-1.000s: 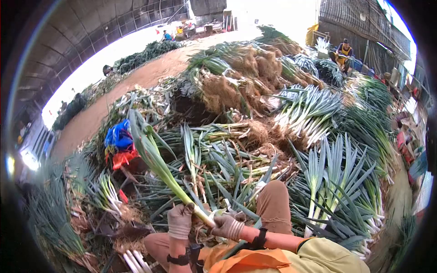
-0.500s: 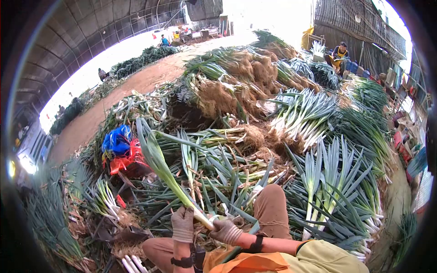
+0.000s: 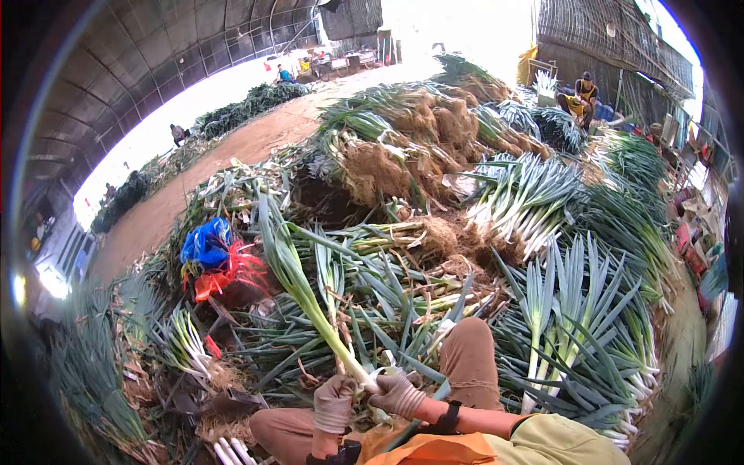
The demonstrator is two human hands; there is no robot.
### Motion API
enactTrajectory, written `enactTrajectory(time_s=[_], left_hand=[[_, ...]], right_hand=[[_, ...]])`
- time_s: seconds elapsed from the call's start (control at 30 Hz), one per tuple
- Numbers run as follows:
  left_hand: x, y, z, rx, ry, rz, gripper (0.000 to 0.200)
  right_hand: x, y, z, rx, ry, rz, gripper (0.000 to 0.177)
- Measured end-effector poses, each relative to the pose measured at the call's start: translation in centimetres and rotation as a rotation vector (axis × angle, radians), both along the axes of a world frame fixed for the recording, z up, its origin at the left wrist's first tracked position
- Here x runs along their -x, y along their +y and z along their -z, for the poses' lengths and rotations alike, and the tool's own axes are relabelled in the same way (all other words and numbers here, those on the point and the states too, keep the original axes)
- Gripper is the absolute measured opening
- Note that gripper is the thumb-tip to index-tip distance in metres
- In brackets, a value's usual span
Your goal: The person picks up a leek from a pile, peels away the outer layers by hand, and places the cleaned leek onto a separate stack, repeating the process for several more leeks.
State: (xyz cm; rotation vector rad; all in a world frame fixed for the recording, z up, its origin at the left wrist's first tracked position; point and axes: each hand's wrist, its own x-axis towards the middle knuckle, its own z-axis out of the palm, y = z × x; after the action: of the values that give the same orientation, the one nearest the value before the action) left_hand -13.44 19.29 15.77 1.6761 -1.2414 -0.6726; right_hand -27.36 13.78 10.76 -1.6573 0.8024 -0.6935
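I hold one long leek [image 3: 310,298] with both gloved hands, low in the view, just above my lap. My left hand [image 3: 335,403] is closed round its pale lower stalk. My right hand [image 3: 397,395] grips the white end next to it, the two hands almost touching. The green leaves of the leek run up and to the left, over the pile. My knee in brown trousers [image 3: 469,356] shows to the right of the hands.
Heaps of leeks surround me: trimmed bundles [image 3: 589,325] on the right, rooty uncut stacks [image 3: 403,147] ahead. Blue and red plastic bags [image 3: 213,256] lie at the left. A dirt path [image 3: 232,147] runs away at the left. A seated person [image 3: 583,94] works far off.
The leek has swung more upright and to the right, and both hands have shifted rightward and lower, closer together at its base.
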Motion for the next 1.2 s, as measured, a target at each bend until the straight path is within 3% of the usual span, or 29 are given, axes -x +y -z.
enactTrajectory(time_s=[0.03,0.17,0.23,0.27,0.3,0.37,0.43,0.5,0.53,0.57,0.63,0.67,0.7,0.77,0.8,0.87,0.9,0.93,1.0,1.07,1.1,1.13,1.2], left_hand=[[0.1,0.5,-1.1,-0.115,0.000,0.010,0.012],[-1.0,1.9,0.9,-0.077,-0.071,0.103,0.013],[-1.8,2.8,1.8,-0.189,-0.043,0.188,0.014],[-3.0,3.2,4.7,-0.184,0.272,0.204,0.014],[-4.4,3.0,4.7,-0.186,0.271,0.204,0.014],[-6.8,2.0,3.6,-0.114,-0.041,0.166,0.024],[-6.8,0.6,-1.0,0.161,0.824,0.086,0.046],[-3.5,0.0,-6.8,0.498,1.231,0.250,0.065],[-3.4,-0.5,-7.6,0.540,1.184,0.353,0.072],[-3.0,-0.8,-8.5,0.519,1.175,0.269,0.061],[-5.4,-2.4,-6.9,0.603,1.258,0.493,0.045],[-5.5,-2.5,-6.9,0.569,1.204,0.195,0.033],[-5.4,-2.8,-7.5,0.573,1.204,0.194,0.033],[-5.3,-3.1,-8.3,0.576,1.135,-0.033,0.028],[-5.3,-3.4,-8.3,0.554,1.129,-0.080,0.033],[-4.9,-4.0,-9.0,0.530,1.096,-0.162,0.025],[-4.8,-4.3,-9.0,0.507,1.072,-0.229,0.022],[-4.8,-4.4,-9.1,0.530,1.030,-0.240,0.021],[-5.9,-5.1,-8.8,0.542,1.008,-0.246,0.019],[-7.1,-5.5,-8.6,0.530,1.051,-0.241,0.018],[-7.3,-5.8,-9.2,0.530,1.072,-0.243,0.018],[-8.1,-6.2,-9.0,0.545,1.141,-0.244,0.011],[-9.0,-6.6,-9.3,0.530,1.112,-0.299,0.015]], right_hand=[[0.1,0.1,-0.1,-0.006,-0.075,-0.003,0.025],[0.1,0.3,0.2,-0.021,-0.038,-0.077,0.025],[0.6,0.2,-1.0,-0.043,-0.034,-0.144,0.025],[0.7,0.4,-1.3,-0.064,-0.030,-0.212,0.025],[0.7,0.5,-1.3,-0.066,-0.032,-0.212,0.025],[0.7,0.7,-1.4,-0.259,0.027,-0.316,0.030],[0.1,0.3,-0.7,-0.238,-0.015,-0.426,0.029],[-0.5,-0.1,-0.2,-0.197,-0.096,-0.644,0.028],[-0.4,-0.2,-2.6,-0.070,-0.073,-0.707,0.026],[-0.8,-0.1,-2.6,-0.067,-0.072,-0.708,0.026],[-1.7,0.4,-2.2,-0.102,0.022,-0.517,0.026],[-2.1,-0.1,-1.1,0.043,-0.092,-0.426,0.028],[-2.1,-0.2,-1.6,0.046,-0.092,-0.430,0.028],[-2.0,-1.0,-4.0,0.365,0.069,-0.203,0.051],[-2.2,-1.2,-5.2,0.365,0.069,-0.207,0.051],[-2.8,-1.5,-7.2,0.893,0.047,-0.101,0.058],[-3.2,-1.6,-7.0,0.965,0.016,-0.117,0.055],[-4.9,-2.1,-4.4,0.497,-0.191,-0.193,0.049],[-6.2,-1.5,-3.2,0.048,-0.348,-0.243,0.038],[-4.8,-2.5,-4.8,0.470,-0.249,-0.156,0.028],[-3.5,-2.4,-7.2,0.862,-0.173,-0.078,0.024],[-3.1,-2.2,-8.3,0.978,-0.190,0.000,0.020],[-2.6,-2.4,-8.8,0.998,-0.224,-0.103,0.023]])
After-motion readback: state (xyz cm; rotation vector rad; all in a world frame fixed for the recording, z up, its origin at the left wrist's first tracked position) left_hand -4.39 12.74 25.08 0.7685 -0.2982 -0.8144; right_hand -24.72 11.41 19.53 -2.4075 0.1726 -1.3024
